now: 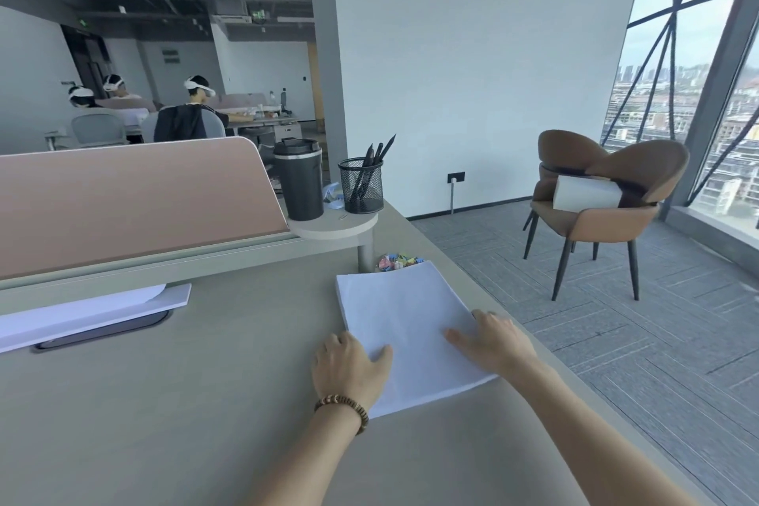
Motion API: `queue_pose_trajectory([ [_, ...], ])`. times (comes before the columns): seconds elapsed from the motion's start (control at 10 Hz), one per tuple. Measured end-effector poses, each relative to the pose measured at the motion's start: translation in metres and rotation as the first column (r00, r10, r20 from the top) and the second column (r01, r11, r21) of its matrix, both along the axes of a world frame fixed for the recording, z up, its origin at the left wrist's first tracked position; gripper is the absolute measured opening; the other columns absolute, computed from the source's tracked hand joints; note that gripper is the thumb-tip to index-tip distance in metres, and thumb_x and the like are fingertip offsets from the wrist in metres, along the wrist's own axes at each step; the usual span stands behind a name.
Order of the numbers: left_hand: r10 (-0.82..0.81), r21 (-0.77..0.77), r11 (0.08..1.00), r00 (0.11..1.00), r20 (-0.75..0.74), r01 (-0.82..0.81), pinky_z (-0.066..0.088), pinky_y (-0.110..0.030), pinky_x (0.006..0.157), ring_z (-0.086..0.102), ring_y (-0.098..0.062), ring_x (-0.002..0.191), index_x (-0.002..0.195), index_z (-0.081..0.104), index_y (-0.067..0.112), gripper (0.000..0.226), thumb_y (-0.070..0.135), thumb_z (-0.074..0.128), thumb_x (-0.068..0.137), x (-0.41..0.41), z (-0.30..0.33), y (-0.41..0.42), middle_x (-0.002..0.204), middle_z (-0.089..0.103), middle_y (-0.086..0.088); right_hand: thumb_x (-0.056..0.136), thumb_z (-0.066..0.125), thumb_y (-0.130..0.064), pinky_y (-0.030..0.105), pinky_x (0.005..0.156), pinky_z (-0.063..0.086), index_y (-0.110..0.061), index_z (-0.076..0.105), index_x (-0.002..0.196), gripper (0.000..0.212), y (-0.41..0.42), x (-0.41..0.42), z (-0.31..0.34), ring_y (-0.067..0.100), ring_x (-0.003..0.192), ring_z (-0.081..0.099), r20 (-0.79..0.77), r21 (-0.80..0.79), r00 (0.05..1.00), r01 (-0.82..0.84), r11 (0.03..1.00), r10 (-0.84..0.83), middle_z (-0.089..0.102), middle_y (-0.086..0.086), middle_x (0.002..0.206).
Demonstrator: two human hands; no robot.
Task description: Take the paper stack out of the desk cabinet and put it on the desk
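Paper stack [404,331] lies flat on the desk [185,403], near the desk's right edge, slightly rotated so its far corner points toward the window side. Left hand [349,368] rests at the stack's near-left edge, fingers [328,345] spread and relaxed on the desk surface just left of the paper, thumb lying on top of the sheet; not clenched, not pinching anything. Beaded bracelet [344,409] sits on the left wrist. Right hand [493,341] lies flat on the stack's right side, palm down, its fingers [458,337] extended across the top sheet pointing left toward the other hand, loose, no grip; whether the outer fingers curl over the stack's right edge cannot be told. Both hands touch the paper, neither lifts it. Just beyond the far edge of the stack, away from the fingertips, a small heap of coloured clips [398,261] lies on the desk. Farther out, on a raised round shelf [328,228], stand a dark travel mug [299,179] and a mesh pen holder [361,185] with dark pens, side by side and just apart. Well left of the left hand's fingers, a white flat board [94,314] lies beneath the pink divider panel [123,209]. A brown chair [595,197] stands on the carpet off to the right of the desk, with a white box on its seat.
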State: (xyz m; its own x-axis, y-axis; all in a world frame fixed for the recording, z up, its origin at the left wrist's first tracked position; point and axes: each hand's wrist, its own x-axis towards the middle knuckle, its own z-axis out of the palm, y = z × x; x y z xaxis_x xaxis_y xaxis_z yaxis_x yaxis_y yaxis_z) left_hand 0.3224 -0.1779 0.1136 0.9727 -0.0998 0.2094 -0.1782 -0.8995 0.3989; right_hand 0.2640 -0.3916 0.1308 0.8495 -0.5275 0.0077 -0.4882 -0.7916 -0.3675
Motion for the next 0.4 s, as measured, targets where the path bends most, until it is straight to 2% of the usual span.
queue_pose_trajectory([
  [0.2, 0.023, 0.05, 0.998, 1.0, 0.007, -0.023, 0.04, -0.037, 0.091, 0.056, -0.027, 0.102, 0.097, 0.063, 0.012, 0.06, 0.066, 0.048, 0.078, 0.0, 0.0, -0.001, 0.105, 0.06, -0.006, 0.091, 0.042, -0.068, 0.041, 0.095, 0.048, -0.017, 0.055, 0.131, 0.067, 0.003, -0.003, 0.003, 0.03, 0.125, 0.054, -0.04, -0.129, 0.999, -0.039, 0.991, 0.034, 0.055, 0.008, 0.127],
  [0.4, -0.025, -0.008, 1.0, 0.999, 0.028, 0.025, 0.042, -0.036, 0.09, 0.054, -0.028, 0.103, 0.098, 0.057, 0.013, 0.057, 0.067, 0.048, 0.079, -0.02, 0.016, 0.01, 0.104, 0.056, -0.006, 0.095, 0.043, -0.061, 0.041, 0.101, 0.044, -0.014, 0.048, 0.14, 0.065, 0.013, -0.017, 0.013, 0.031, 0.13, 0.048, 0.027, -0.203, 0.998, -0.056, 0.978, 0.063, 0.05, 0.011, 0.137],
])
